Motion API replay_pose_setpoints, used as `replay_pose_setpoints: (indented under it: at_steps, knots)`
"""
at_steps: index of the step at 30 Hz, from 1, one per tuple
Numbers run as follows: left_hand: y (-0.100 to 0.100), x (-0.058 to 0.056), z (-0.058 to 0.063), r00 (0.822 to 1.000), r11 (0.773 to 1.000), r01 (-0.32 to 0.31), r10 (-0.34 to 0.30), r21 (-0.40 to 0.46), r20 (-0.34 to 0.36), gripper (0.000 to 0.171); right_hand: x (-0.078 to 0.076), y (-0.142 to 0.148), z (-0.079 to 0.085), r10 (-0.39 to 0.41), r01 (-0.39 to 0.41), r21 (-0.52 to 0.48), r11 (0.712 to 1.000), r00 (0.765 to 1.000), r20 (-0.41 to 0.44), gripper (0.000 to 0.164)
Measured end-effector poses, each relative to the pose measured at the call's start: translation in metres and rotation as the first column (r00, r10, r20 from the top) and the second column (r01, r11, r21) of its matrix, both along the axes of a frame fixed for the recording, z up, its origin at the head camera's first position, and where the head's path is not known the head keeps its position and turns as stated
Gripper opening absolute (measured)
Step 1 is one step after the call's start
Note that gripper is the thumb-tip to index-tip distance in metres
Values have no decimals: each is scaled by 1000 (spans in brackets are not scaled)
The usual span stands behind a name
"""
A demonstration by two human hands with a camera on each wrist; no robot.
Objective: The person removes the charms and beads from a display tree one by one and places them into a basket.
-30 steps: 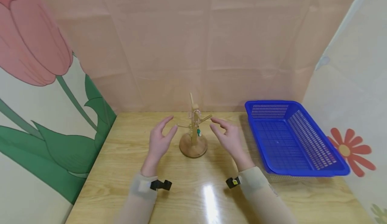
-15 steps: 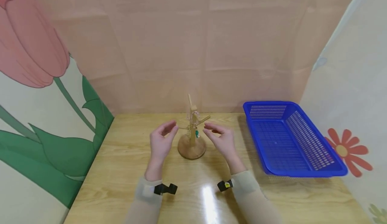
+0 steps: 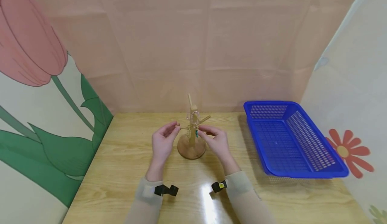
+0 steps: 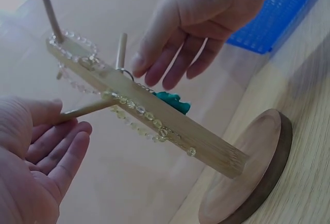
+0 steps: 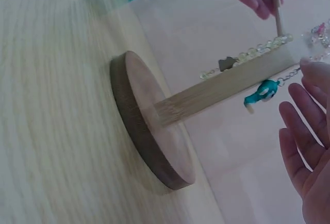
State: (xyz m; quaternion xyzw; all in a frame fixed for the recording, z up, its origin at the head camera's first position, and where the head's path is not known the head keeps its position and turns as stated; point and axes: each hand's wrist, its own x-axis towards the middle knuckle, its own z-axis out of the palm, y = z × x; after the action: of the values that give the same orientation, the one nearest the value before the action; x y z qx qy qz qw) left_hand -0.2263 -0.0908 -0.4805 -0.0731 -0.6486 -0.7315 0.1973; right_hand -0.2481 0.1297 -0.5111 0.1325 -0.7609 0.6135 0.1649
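A wooden jewellery stand (image 3: 191,149) with a round base and an upright post stands on the table. My left hand (image 3: 161,143) pinches the end of one wooden peg (image 4: 90,109) on its left side. A bracelet of pale yellow beads (image 4: 157,123) hangs from that peg; higher up is a clear-and-pink beaded bracelet (image 4: 72,83). On the other side, a teal keychain (image 5: 263,92) dangles by its chain from a metal ring (image 4: 126,73). My right hand (image 3: 216,142) is close beside this ring and chain, thumb and fingers parted.
A blue plastic basket (image 3: 266,150) with mesh sides sits right of the stand. Behind the table hangs a pinkish cloth backdrop (image 3: 169,49). A tulip-patterned panel (image 3: 45,116) is on the left, and a flower-patterned one (image 3: 356,93) on the right.
Both hands have moved inward to the stand. My left thumb and fingers have closed on the peg, while my right hand has come left to the teal keychain, its fingers drawing closer together.
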Motion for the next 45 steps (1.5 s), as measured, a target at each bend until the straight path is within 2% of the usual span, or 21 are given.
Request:
replay_pose_setpoints:
  at_steps: [5, 10, 17, 28, 37, 45]
  knots:
    - [0, -3, -4, 999, 996, 32, -33, 77, 17, 25, 4, -8, 2, -16, 16, 17, 1000, 1000, 7, 17]
    - [1, -5, -7, 997, 988, 61, -67, 144, 39, 23, 15, -14, 17, -29, 29, 7, 1000, 999, -45, 17]
    - [1, -5, -6, 997, 987, 54, -63, 153, 55, 22, 15, -21, 21, -40, 38, -21, 999, 991, -125, 17]
    - [1, -6, -7, 994, 979, 82, -95, 189, 62, 21, 12, -23, 20, -52, 52, -7, 999, 989, -138, 16]
    - [0, -4, -6, 993, 978, 65, -82, 200, 80, 21, 15, -30, 21, -119, 114, -36, 993, 974, -194, 14]
    - [0, -5, -7, 992, 979, 76, -93, 188, 83, 21, 15, -32, 22, -164, 157, -49, 986, 960, -225, 11]
